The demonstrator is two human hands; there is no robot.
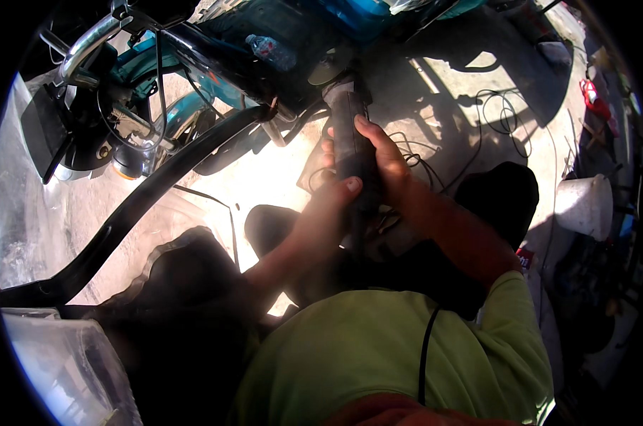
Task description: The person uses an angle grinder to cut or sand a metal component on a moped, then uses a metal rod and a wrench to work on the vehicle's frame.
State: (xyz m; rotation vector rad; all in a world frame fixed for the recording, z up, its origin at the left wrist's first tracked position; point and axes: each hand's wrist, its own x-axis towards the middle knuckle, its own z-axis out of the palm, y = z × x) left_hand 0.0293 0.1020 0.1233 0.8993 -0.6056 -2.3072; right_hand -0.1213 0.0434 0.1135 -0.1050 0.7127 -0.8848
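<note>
Both my hands are wrapped round a dark angle grinder, which points away from me. My left hand closes on its rear part, thumb lying over the body. Farther forward, my right hand grips the right side of the casing, thumb up along it. The grinder's round disc is at the far end, close to the dark underside of a blue-green vehicle frame. Shadow hides whether the disc touches metal. A long curved black tube runs from the frame toward the lower left.
A clear plastic bottle lies on the frame. Chrome bars and loose cables are at the upper left. Black cord coils on the sunlit ground at right, near a white bucket. Clear plastic sheeting sits lower left.
</note>
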